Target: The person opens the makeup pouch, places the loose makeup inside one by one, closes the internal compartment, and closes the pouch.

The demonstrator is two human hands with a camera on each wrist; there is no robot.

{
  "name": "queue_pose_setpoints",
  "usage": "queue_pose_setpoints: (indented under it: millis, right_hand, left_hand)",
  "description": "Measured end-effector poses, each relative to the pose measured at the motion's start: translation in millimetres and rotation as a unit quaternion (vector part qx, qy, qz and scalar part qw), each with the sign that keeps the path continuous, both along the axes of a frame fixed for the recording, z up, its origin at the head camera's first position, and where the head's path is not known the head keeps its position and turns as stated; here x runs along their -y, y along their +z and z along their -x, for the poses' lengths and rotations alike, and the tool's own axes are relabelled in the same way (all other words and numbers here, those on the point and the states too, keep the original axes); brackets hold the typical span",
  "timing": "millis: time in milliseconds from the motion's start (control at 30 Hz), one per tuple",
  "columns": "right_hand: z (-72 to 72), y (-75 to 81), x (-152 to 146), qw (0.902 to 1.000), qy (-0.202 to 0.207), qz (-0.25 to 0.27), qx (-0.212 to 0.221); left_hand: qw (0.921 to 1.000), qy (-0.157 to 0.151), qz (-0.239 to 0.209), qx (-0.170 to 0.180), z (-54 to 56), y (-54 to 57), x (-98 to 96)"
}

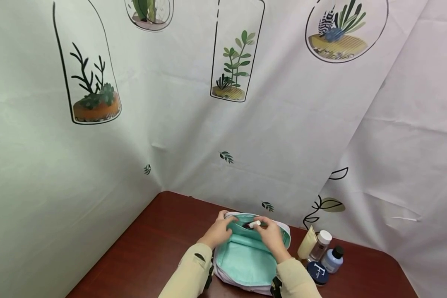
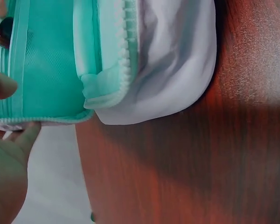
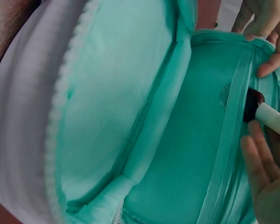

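Note:
A cosmetic bag point(image 1: 246, 261) with a pale lilac outside and a mint-green lining lies unzipped, its lid tipped back toward the wall. My left hand point(image 1: 217, 231) grips the lid's left rim, thumb inside and fingers outside, as the left wrist view shows. With my right hand point(image 1: 270, 236) I pinch the white cap of a small dark-red bottle point(image 3: 270, 119), which looks like nail polish. The bottle's dark end sits at the top edge of the lid's mesh pocket point(image 3: 200, 112). How deep it goes in is hard to see.
Right of the bag stand a cream tube point(image 1: 307, 244), a clear bottle with a white cap point(image 1: 319, 246) and a blue bottle with a black cap point(image 1: 332, 260). A round dark-blue container point(image 1: 318, 273) lies before them. A printed cloth point(image 1: 193, 136) hangs behind the brown table point(image 1: 149, 248).

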State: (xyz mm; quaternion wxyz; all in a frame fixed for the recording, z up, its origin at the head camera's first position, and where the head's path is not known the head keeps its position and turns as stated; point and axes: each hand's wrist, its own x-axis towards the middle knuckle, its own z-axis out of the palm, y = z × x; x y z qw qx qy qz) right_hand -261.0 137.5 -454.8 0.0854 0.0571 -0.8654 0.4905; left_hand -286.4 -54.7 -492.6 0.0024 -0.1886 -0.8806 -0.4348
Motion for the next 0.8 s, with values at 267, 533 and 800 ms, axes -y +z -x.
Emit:
queue_pose_setpoints:
  millis: [267, 533, 800]
  right_hand:
    - [7.5, -5.3, 16, 0.9984, -0.029, -0.042, 0.027]
    - [13.5, -16.6, 38, 0.9926, -0.061, -0.099, 0.035]
    - [17.2, -26.5, 49, 0.9898, -0.062, -0.125, 0.031]
  left_hand:
    - [0.9856, 0.017, -0.155, 0.067, 2.2, 1.3, 7.6]
    - [0.9837, -0.004, -0.15, 0.099, 5.7, 2.0, 6.6]
    - [0.982, -0.004, -0.142, 0.125, 5.0, 5.4, 6.2]
